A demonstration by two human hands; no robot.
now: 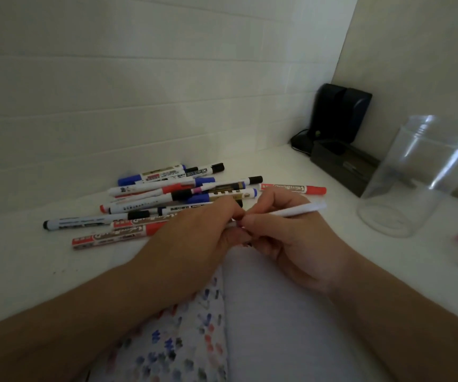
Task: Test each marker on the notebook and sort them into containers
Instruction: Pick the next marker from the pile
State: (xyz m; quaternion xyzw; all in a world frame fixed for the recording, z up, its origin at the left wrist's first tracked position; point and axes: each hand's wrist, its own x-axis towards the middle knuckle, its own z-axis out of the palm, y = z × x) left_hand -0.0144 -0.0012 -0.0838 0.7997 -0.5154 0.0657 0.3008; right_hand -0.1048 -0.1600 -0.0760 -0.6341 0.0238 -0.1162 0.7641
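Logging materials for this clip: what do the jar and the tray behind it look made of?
Jar: clear, glossy, probably plastic, possibly glass; the table shows through it and its wall carries highlights. Tray: dark, matte, apparently moulded plastic.

Both hands meet over the notebook (263, 312): right hand (285, 244) grips a white marker (302, 210), left hand (194, 232) pinches its near end, prob. the cap. Marker pile (167, 197) on bench (29, 266) behind left hand. Clear jar (404, 183) at right, black box (343, 166) behind it.
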